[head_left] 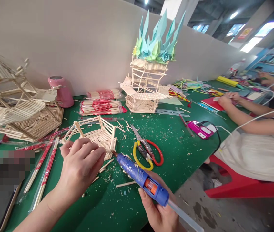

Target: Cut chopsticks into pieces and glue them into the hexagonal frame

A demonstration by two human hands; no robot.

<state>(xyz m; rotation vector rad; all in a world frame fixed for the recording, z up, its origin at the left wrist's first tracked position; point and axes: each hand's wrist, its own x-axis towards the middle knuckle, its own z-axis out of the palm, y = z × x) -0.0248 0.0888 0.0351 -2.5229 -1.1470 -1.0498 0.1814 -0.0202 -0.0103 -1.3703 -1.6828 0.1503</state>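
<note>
My right hand is wrapped around a blue hot glue gun, with a clear glue stick sticking out of its back end. The nozzle points left, at the fingertips of my left hand. Those fingers are pinched on a wooden stick, mostly hidden, whose end shows by the nozzle. Just behind my left hand sits a small open frame of wooden sticks with a slatted floor, partly covered by the hand. Scissors with red and yellow handles lie beyond the glue gun.
Larger stick houses stand at left and at back, the latter topped with teal paper folds. Bundled sticks, a pink container and a magenta box with cables sit on the green table. A co-worker sits at right.
</note>
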